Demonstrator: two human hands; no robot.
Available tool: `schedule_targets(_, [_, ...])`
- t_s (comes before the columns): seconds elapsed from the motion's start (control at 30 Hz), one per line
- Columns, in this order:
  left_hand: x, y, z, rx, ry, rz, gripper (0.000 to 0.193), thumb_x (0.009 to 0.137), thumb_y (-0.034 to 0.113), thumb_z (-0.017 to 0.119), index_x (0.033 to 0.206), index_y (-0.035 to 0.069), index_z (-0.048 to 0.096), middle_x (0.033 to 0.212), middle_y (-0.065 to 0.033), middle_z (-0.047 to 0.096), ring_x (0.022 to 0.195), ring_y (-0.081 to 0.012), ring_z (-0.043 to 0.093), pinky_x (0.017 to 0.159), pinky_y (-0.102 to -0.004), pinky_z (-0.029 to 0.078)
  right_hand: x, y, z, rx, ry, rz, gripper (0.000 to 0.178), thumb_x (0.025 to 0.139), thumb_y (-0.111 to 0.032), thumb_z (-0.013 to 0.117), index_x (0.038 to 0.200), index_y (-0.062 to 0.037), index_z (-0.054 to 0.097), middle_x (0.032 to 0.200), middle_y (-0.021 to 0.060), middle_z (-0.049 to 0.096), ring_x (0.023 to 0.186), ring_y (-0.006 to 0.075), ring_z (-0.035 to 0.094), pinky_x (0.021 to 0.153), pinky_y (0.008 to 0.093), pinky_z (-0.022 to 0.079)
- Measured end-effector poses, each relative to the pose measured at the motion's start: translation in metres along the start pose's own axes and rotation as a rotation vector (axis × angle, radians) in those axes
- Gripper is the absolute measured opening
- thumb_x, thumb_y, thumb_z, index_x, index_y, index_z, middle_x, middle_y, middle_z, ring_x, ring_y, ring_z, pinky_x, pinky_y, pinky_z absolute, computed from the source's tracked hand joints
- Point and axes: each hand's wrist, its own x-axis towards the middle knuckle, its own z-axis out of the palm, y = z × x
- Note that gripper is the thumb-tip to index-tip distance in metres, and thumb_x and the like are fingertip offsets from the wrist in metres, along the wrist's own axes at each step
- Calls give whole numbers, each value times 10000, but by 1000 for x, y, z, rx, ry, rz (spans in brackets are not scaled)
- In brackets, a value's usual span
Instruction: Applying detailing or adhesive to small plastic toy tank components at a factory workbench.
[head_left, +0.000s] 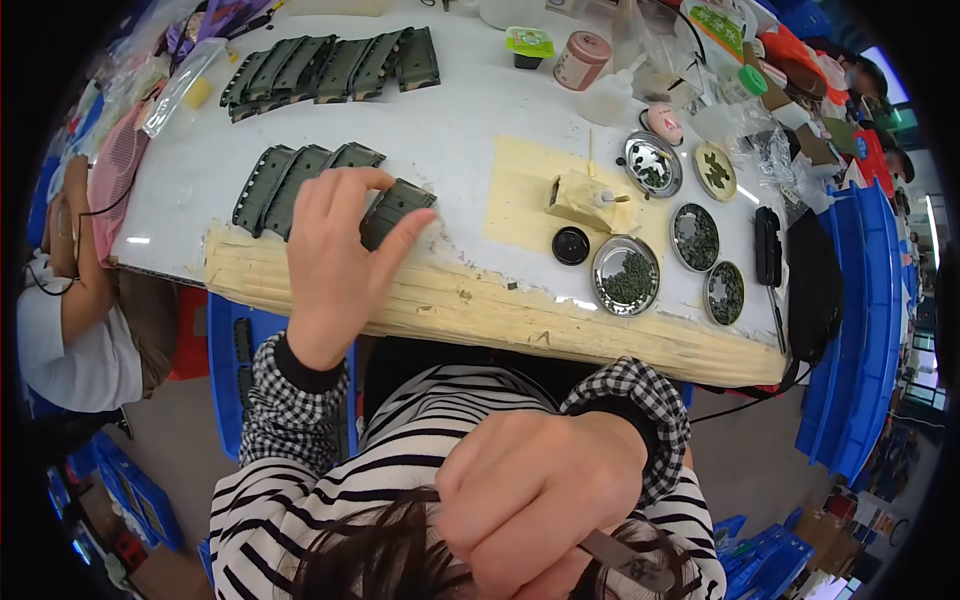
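head view: a dark green camouflage-patterned piece (398, 212) lies on the white table (460, 130), between the thumb and fingers of the left hand (338, 235), at the right end of a short row. that hand is partly open, its thumb spread away from the bent fingers; whether it grips the piece cannot be told. similar pieces (270, 190) sit in the row on the hand's left, and a longer group (335, 70) lies farther back. the right hand (545, 490), well apart from the piece, is raised before the striped shirt (430, 405), closed around a flat metal tool (630, 562). to the piece's right, a yellow sheet (512, 200) bears a yellow-wrapped block (575, 208); beside it a round dish (608, 262) holds small dark green bits (632, 282). pale yellow covering (480, 305) runs along the table's near edge.
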Motion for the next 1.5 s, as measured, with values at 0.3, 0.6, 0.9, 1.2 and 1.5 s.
schedule_targets(0.3, [146, -88, 26, 325, -265, 44, 563, 879, 554, 581, 758, 5, 598, 648, -133, 594, 607, -296, 584, 568, -396, 463, -4, -7, 1, -105, -110, -141, 392, 916, -318, 618, 673, -23, 527, 648, 72, 453, 510, 229, 480, 457, 324, 378])
schedule_targets(0.6, [156, -104, 45, 396, -267, 237, 373, 873, 381, 654, 791, 21, 602, 837, -160, 642, 737, -304, 613, 691, -395, 494, -99, -67, -39, -659, 769, 83, 937, 896, -722, 114, 723, 5, 679, 627, 71, 547, 522, 189, 496, 502, 277, 435])
schedule_targets(0.9, [37, 16, -20, -1059, -76, -126, 445, 817, -4, 681, 1180, 9, 425, 1078, -109, 589, 962, -188, 629, 874, -344, 506, -116, -80, -56, -1166, 836, 618, 500, 999, -368, 458, 1013, 88, 663, 908, 141, 651, 821, 174, 623, 729, 253, 484])
schedule_targets(1.2, [-23, 51, 15, -1673, -307, -806, 539, 921, 265, 613, 1345, 5, 407, 990, -55, 517, 759, -142, 578, 777, -339, 569, -119, -41, -72, -1126, 963, 537, 117, 883, -60, 642, 943, 37, 671, 780, 89, 667, 706, 136, 621, 621, 251, 473])
schedule_targets(1.5, [-24, 60, 19, -1693, -403, -927, 281, 1012, 145, 434, 1258, 10, 424, 1146, -193, 594, 962, -221, 655, 863, -373, 564, -111, -37, -76, -1328, 821, 626, 106, 875, -85, 658, 891, 20, 654, 764, 116, 644, 631, 207, 589, 575, 288, 463])
